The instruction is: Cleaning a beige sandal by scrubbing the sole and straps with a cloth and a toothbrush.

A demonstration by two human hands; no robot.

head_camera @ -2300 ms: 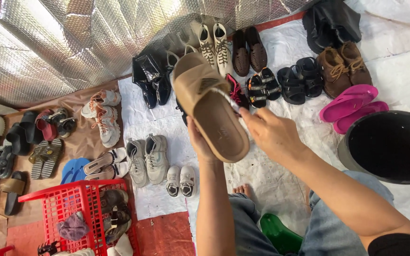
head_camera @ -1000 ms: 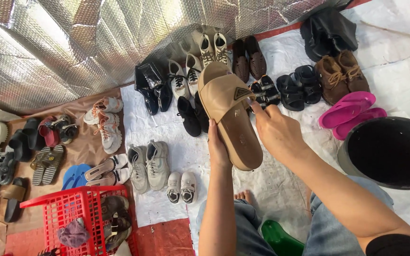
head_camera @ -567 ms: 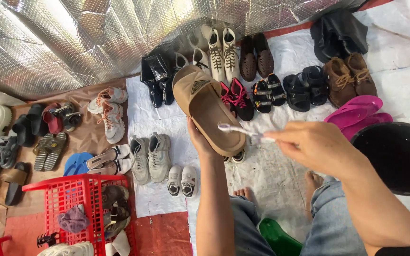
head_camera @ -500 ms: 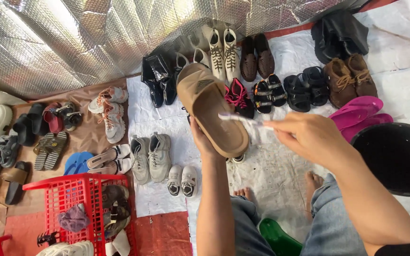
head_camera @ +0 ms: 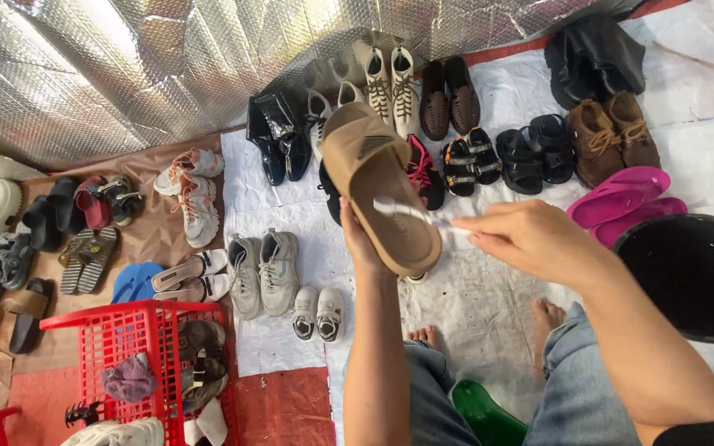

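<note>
The tan sandal (head_camera: 377, 186) is being held up in the air with its bottom facing the person, so the brush can reach it. The left hand (head_camera: 359, 248) is gripping it from behind. The right hand (head_camera: 526, 239) is pinching a small white brush (head_camera: 410, 212) against the sole, above the white sheet (head_camera: 464, 306) with shoes

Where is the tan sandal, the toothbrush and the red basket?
tan sandal (head_camera: 373, 186), head view, middle of its sole
toothbrush (head_camera: 410, 212), head view, its white handle
red basket (head_camera: 125, 318), head view, its top rim
</note>
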